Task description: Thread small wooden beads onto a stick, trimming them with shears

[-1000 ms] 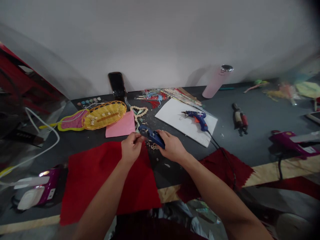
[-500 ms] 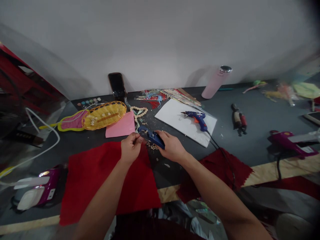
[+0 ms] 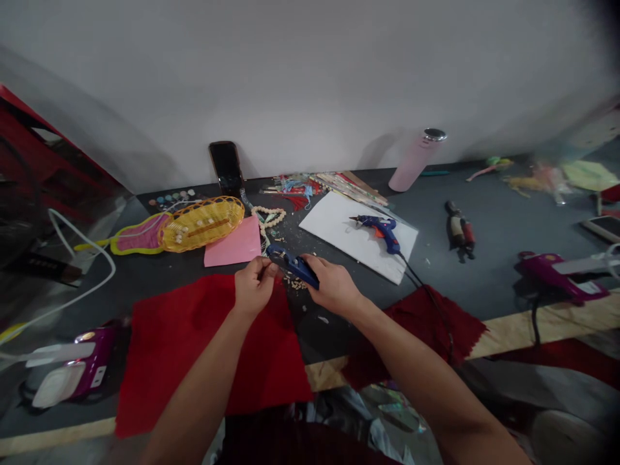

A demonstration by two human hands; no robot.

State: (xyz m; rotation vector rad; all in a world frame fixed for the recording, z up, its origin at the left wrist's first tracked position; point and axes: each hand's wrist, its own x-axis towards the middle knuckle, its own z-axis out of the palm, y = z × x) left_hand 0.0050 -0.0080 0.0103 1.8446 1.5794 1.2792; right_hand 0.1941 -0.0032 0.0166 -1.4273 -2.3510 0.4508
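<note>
My right hand (image 3: 335, 284) is closed round the handles of a blue plier-like hand tool (image 3: 299, 268), its head pointing left over the dark table. Close to that head, my left hand (image 3: 254, 283) pinches thumb against fingers; whatever it holds is too small to make out. Small pale cut bits (image 3: 296, 282) lie scattered beneath the tool. Under my left forearm a red cloth (image 3: 169, 323) is spread out. Just beyond my left hand is a pink sheet (image 3: 232, 245), with a string of pale beads (image 3: 275, 217) beside it.
A blue glue gun (image 3: 380, 229) rests on a white board (image 3: 334, 229), its cord trailing over another red cloth (image 3: 445, 323). A yellow woven basket (image 3: 217, 223), a propped phone (image 3: 227, 166) and a pink bottle (image 3: 415, 161) stand further back. Purple devices (image 3: 99, 358) sit at both sides.
Hands and tool stay almost where they were. The view has shifted very slightly, so things on the right appear a little further left.
</note>
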